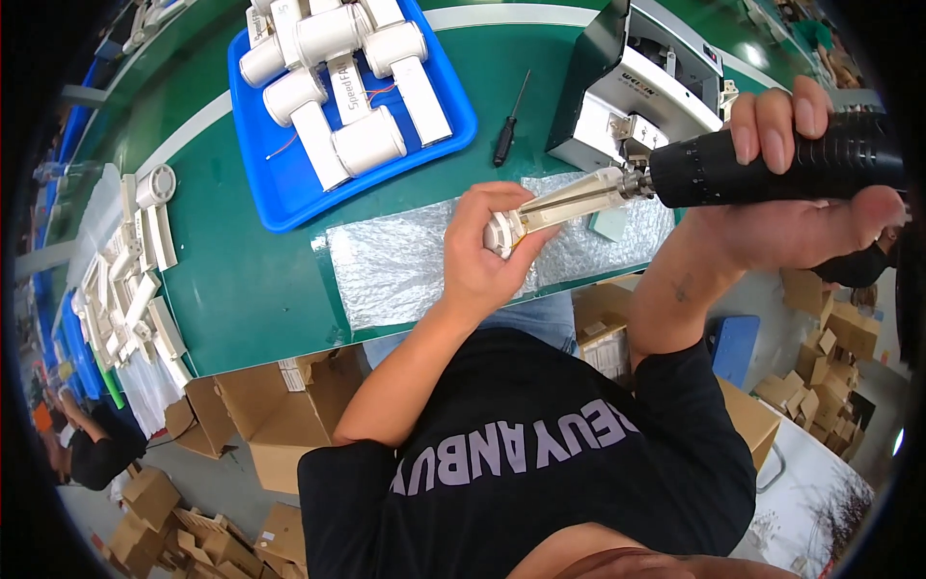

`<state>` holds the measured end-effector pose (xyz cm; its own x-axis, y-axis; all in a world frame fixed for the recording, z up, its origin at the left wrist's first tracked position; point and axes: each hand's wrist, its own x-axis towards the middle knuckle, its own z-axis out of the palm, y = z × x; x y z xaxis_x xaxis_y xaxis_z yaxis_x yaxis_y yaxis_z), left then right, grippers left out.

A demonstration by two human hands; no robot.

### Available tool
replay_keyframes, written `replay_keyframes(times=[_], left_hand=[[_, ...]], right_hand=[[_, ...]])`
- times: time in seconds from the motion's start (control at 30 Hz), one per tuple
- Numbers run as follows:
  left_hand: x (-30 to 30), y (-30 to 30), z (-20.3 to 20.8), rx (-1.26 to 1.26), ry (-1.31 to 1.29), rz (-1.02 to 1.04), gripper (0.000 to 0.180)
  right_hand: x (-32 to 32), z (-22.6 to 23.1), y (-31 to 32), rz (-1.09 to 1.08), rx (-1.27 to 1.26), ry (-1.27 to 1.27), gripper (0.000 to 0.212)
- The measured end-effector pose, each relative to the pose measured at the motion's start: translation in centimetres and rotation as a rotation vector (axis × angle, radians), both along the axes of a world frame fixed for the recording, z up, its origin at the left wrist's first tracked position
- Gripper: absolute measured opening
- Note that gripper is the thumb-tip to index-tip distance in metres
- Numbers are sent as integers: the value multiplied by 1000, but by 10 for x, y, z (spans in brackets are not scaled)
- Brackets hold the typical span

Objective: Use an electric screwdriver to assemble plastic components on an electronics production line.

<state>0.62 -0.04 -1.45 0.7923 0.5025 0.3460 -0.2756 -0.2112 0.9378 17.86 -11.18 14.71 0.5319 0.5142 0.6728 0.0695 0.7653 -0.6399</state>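
My left hand (471, 261) is closed around one end of a slim off-white plastic housing (577, 197), whose open channel faces up. A thin wire shows beside my thumb. My right hand (786, 227) grips a black electric screwdriver (709, 172), held level from the right. Its metal nose meets or overlaps the far end of the housing; whether the bit is seated in a screw I cannot tell. Under both hands lies a silvery bubble-wrap sheet (386, 275), with a small pale green block (608, 224) on it.
A blue tray (465, 124) of white fan-like units stands at the back left. Beyond my hands are a black hand screwdriver (503, 140) and a silver-and-black screw feeder (603, 121). Loose white parts (130, 275) pile up at the left. Cardboard boxes (260, 410) stand below the table edge.
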Motion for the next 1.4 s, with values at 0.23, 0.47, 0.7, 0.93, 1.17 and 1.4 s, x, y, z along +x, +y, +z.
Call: replay_keyframes(times=[0.23, 0.47, 0.7, 0.93, 1.17, 1.4], left_hand=[[3, -2, 4, -23, -30, 16, 36], [4, -2, 6, 62, -38, 77, 20], [3, -7, 10, 28, -60, 128, 19], [3, -4, 13, 118, -36, 195, 30], [3, -5, 11, 92, -33, 189, 31], [4, -5, 13, 130, -44, 181, 31]], right_hand=[[7, -3, 4, -12, 27, -8, 76], [16, 12, -12, 141, 78, -115, 72], [0, 62, -57, -427, -80, -76, 53], [-11, 53, 12, -1045, -51, -363, 39], [6, 39, -39, -64, -29, -98, 73], [-17, 61, -4, -1096, -150, -273, 38]])
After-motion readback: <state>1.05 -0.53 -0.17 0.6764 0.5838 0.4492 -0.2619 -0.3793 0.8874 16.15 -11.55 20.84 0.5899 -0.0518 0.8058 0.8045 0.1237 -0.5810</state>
